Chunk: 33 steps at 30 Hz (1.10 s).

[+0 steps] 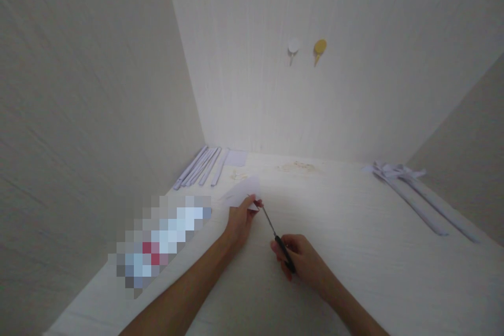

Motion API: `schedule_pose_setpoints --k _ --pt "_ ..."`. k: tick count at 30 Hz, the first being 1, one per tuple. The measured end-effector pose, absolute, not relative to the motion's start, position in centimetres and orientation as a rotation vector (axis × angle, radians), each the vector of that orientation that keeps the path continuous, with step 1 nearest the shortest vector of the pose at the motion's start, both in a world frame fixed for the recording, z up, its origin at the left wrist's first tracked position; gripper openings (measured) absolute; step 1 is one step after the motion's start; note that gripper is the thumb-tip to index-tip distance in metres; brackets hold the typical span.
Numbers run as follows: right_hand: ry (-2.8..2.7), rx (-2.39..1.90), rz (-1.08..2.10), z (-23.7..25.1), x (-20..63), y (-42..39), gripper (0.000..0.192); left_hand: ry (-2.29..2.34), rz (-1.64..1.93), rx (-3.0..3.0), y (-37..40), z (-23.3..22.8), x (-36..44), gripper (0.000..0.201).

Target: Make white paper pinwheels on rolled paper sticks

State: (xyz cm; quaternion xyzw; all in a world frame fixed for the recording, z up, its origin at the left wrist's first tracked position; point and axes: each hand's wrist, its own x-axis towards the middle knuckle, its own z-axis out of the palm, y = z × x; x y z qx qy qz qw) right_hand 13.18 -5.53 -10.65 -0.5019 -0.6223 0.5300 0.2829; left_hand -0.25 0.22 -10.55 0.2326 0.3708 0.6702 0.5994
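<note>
My left hand [240, 220] is closed on a sheet of white paper [247, 187], pinching it between thumb and fingers. Its lower edge lies under the fingertips, and a small reddish bit shows there. In my right hand [301, 260] is a slim metal tool with a black handle [284, 253], its fingers wrapped round the handle. The thin metal part slants up and left, with its tip close to my left fingertips. Whether the tip touches the paper I cannot tell.
Several rolled paper strips [200, 167] and a square paper [236, 158] lie at the back left of the white surface [334, 210]. Two long paper rolls [413, 205] rest at right. A blurred-out item [169, 241] is at left. Two hooks [320, 47] hang on the back wall.
</note>
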Motion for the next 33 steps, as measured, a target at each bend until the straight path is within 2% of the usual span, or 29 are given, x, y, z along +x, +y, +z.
schedule_pose_setpoints --k 20,33 --pt "-1.787 -1.417 1.342 -10.58 13.26 -5.42 0.043 0.837 1.608 0.560 0.50 -11.00 -0.08 0.008" --pt "-1.720 -1.382 1.410 -10.67 13.18 -5.37 0.040 0.821 1.610 0.595 0.31 -10.88 -0.09 0.008"
